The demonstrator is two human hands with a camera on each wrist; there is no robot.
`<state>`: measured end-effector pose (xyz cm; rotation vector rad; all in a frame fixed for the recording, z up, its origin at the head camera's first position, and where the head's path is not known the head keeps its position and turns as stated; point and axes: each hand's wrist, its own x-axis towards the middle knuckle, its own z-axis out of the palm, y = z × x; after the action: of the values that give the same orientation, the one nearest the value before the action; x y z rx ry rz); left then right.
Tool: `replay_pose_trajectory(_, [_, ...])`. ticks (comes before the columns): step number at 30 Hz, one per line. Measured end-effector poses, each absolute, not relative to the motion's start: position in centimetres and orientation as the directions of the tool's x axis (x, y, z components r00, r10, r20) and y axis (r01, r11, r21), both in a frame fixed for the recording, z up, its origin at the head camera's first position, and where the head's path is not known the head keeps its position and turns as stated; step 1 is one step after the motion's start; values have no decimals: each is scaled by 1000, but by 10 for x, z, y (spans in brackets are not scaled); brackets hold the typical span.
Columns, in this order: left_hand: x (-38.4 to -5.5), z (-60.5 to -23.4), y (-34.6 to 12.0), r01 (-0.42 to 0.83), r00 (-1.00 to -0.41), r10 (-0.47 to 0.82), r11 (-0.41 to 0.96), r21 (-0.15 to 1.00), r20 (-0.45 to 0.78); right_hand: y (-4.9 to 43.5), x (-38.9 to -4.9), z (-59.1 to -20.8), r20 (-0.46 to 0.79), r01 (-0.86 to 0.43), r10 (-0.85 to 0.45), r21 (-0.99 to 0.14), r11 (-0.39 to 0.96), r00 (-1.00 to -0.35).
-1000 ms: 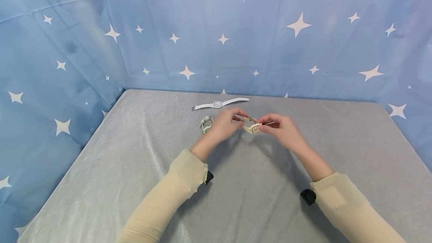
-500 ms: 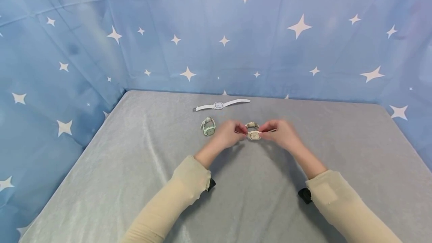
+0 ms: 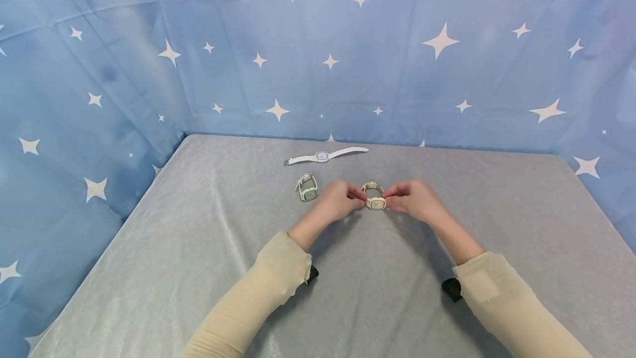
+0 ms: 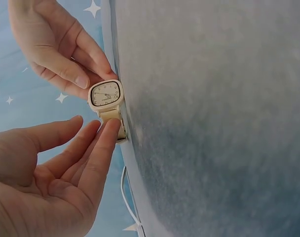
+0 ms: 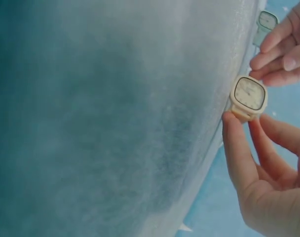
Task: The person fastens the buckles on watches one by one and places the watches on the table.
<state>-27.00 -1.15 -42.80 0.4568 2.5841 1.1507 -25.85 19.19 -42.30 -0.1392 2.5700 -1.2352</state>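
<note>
A cream wristwatch (image 3: pixel 376 203) rests on the grey cloth, its strap fastened in a loop and its face toward the person. On its left side is my left hand (image 3: pixel 341 200), fingertips at the strap; in the left wrist view the thumb stands apart from the relaxed fingers (image 4: pixel 103 148). My right hand (image 3: pixel 414 200) is on the other side, thumb and fingertips right beside the watch case (image 5: pixel 249 93), loosely spread. A pale green watch (image 3: pixel 309 194), also looped, stands left of the left hand.
A white watch (image 3: pixel 322 157) lies stretched out flat farther back on the grey cloth-covered table (image 3: pixel 208 225). Behind and at the left side hangs a blue curtain (image 3: pixel 377 32) with white stars. Dark wrist devices (image 3: pixel 452 289) show at both sleeve cuffs.
Both hands brought the cream watch down and toward the person, turned its face forward and stood it on the cloth. Their fingers have since loosened around it. The other watches stayed put.
</note>
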Motion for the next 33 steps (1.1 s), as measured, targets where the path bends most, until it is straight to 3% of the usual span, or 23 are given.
replay_pose_trajectory(26, [-272,-423,-27,153,-912,389,619,770,-131,196,-262,-411,-244,56,-255,-817,573,-936])
replay_pose_trajectory(33, [-276,-422,-35,191,-921,382,609,770,-74,195,-267,-409,-233,50,-256,-823,565,-938])
